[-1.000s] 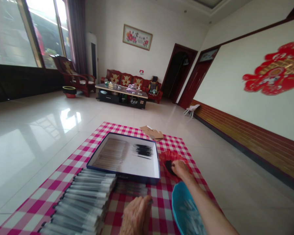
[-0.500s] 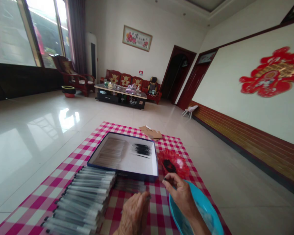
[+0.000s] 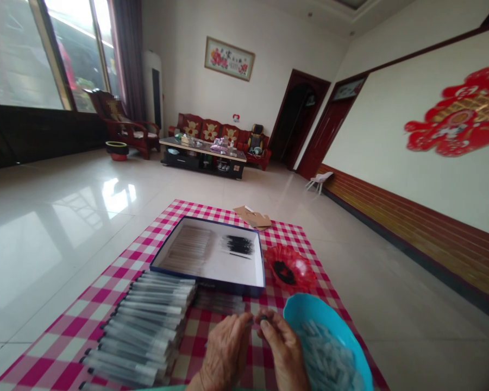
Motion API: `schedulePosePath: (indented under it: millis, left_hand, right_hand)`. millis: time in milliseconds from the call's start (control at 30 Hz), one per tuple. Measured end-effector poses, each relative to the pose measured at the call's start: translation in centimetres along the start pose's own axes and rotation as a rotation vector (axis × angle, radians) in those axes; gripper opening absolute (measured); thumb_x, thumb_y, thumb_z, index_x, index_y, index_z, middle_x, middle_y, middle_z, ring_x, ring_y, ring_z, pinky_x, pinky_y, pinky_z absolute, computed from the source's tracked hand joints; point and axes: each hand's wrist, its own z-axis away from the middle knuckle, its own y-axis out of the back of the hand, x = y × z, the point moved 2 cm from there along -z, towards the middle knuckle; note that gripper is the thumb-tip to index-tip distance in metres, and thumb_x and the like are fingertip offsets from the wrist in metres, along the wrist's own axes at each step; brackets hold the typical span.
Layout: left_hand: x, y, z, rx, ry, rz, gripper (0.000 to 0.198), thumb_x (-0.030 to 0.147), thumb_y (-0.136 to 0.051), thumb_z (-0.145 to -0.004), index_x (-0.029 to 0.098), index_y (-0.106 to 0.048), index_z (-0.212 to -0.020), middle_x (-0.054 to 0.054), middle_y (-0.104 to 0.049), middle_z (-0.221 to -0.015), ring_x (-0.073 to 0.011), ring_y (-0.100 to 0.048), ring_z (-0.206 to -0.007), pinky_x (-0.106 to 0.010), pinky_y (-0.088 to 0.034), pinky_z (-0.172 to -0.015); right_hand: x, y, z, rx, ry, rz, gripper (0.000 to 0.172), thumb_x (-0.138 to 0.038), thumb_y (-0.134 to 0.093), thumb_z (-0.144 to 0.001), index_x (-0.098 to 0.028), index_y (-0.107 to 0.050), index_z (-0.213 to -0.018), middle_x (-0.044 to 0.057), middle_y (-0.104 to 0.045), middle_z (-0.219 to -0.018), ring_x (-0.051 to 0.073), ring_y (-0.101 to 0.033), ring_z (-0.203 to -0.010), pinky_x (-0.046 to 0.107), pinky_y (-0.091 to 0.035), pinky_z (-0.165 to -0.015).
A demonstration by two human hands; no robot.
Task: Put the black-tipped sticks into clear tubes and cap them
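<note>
Fitting looks to be the step in hand: the right hand (image 3: 283, 342) pinches a small black plug (image 3: 263, 317) between thumb and fingers, just beside the left hand (image 3: 226, 347), whose curled fingers seem, through the blur, to grip a clear tube (image 3: 250, 322). Next calls for lining up both ends. Far beyond the fingers, the framed picture (image 3: 229, 58) bears unreadable writing

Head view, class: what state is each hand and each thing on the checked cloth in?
Left hand: closed on a slim piece
Right hand: pinching a small dark piece
Tube pile: lying side by side
Box: open, partly filled
Tubes before box: lying, blurred
Red dish: dark pieces inside
Blue basin: translucent pieces inside
Cardboard: lying loose
</note>
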Motion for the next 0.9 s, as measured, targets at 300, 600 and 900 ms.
schedulePosePath:
  millis: [300,600,900]
  left_hand:
    - [0.2,0.0,0.0,-0.035,0.007,0.012,0.028,0.012,-0.039,-0.090,0.016,-0.049,-0.116,-0.007,-0.065,-0.082,-0.0191,-0.062,-0.072,-0.030,-0.051,-0.065]
    - [1.3,0.6,-0.5,-0.182,-0.002,-0.016,0.026,0.015,-0.036,-0.091,0.019,-0.052,-0.111,-0.005,-0.059,-0.073,-0.0192,-0.058,-0.065,-0.029,-0.047,-0.059]
    - [1.9,0.4,-0.4,-0.237,0.008,0.142,0.017,0.015,-0.035,-0.091,0.020,-0.051,-0.093,-0.003,-0.059,-0.067,-0.0162,-0.058,-0.059,-0.024,-0.042,-0.054]
  right_hand:
    - [0.0,-0.3,0.3,-0.042,-0.018,0.122,0.037,-0.045,-0.070,-0.073,-0.017,-0.071,-0.098,0.007,-0.072,-0.091,0.023,-0.066,-0.082,0.033,-0.054,-0.077]
    - [0.1,0.9,-0.1,-0.103,0.077,0.248,0.033,-0.045,-0.069,-0.072,-0.018,-0.074,-0.089,0.008,-0.074,-0.087,0.025,-0.068,-0.082,0.031,-0.055,-0.075]
    - [0.4,2.1,1.3,-0.060,0.269,0.411,0.022,-0.036,-0.066,-0.076,-0.020,-0.075,-0.087,0.007,-0.074,-0.087,0.024,-0.070,-0.082,0.026,-0.057,-0.074]
